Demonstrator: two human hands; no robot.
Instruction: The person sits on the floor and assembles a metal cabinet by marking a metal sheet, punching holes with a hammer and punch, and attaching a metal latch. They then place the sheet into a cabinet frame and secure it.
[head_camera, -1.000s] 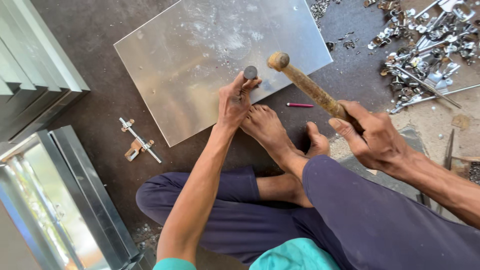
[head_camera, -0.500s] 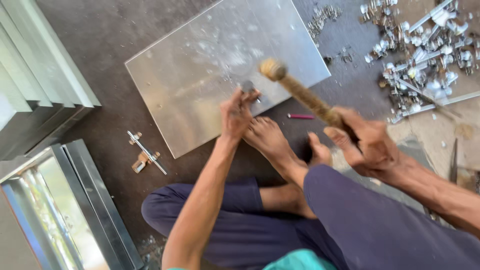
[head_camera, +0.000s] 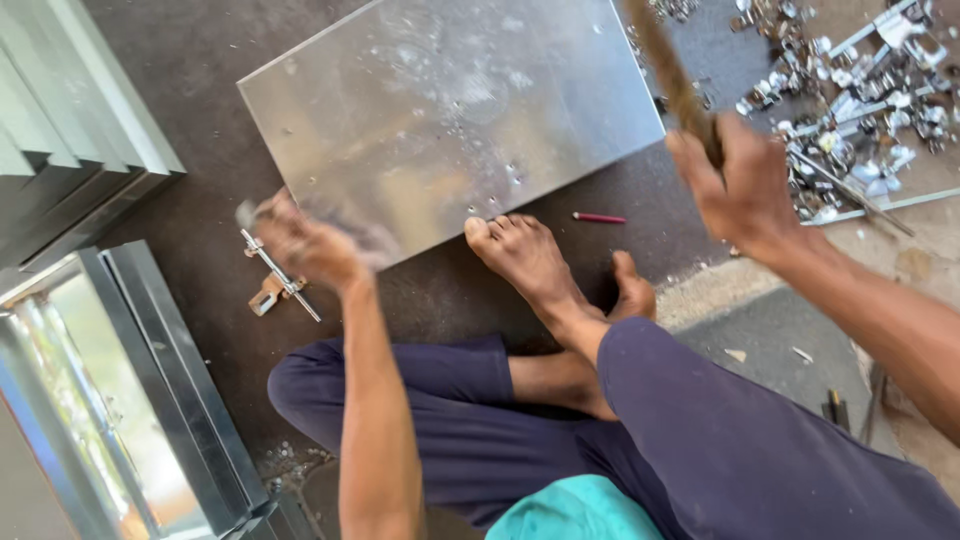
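The right hand (head_camera: 745, 185) is closed around a wooden handle (head_camera: 672, 75) that runs up out of view. The left hand (head_camera: 305, 243), blurred, sits at the near left edge of the metal sheet (head_camera: 450, 110); its grip is unclear. A foot (head_camera: 525, 255) touches the sheet's near edge; bare dark floor (head_camera: 200, 100) lies left.

Metal sheet (head_camera: 450, 110): bare, silvery, semi-glossy w/ dull smudges & specks. Floor (head_camera: 200, 90): dark, matt, rough-looking. Hammer handle (head_camera: 672, 75) in right hand (head_camera: 745, 185): brown wood, worn, matt. Left hand (head_camera: 305, 245) blurred; can't tell what it grips. Scrap pile (head_camera: 850, 90): small shiny metal bits. Framed panels (head_camera: 110, 400) at left: polished metal edges, reflective. Small bracket (head_camera: 275, 275): metal, part rusty-tan. Trousers (head_camera: 700, 440): dark cloth, matt. Pencil-like stick (head_camera: 598, 217): red, smooth.
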